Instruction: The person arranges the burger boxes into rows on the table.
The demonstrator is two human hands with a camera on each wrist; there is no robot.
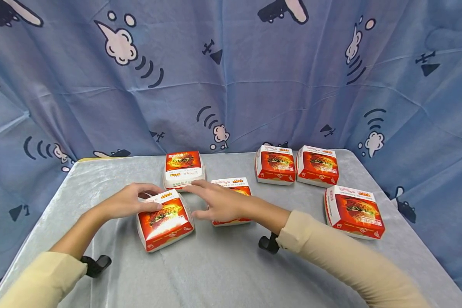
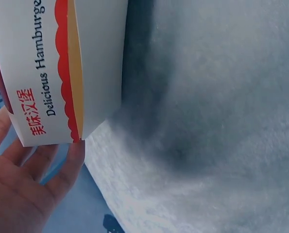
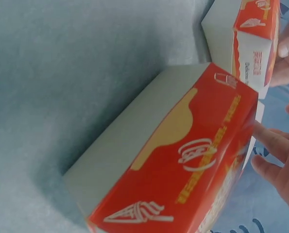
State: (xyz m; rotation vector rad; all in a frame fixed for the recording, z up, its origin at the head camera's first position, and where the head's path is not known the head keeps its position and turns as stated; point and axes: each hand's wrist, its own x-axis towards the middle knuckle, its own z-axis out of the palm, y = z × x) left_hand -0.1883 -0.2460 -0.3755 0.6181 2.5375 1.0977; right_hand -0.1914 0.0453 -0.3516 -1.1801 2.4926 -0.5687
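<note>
My left hand [image 1: 127, 200] holds a red and white hamburger box [image 1: 168, 222] at the left front of the table, its thumb on the lid and its fingers at the far side. In the left wrist view several fingertips meet that box's white side, lettered "Delicious Hamburger". My right hand [image 1: 222, 201] reaches across a second hamburger box [image 1: 232, 183] and partly hides it; its fingers stretch leftward, with the thumb apart. Its fingertips are near the front edge of a third hamburger box [image 1: 183, 164] behind; whether they touch it I cannot tell.
Two more hamburger boxes [image 1: 275, 164] [image 1: 317, 166] stand side by side at the back right. Another hamburger box [image 1: 355, 211] sits nearer, by the right edge. A grey cloth covers the table [image 1: 146, 282]; a blue printed curtain [image 1: 231, 64] hangs behind and at both sides.
</note>
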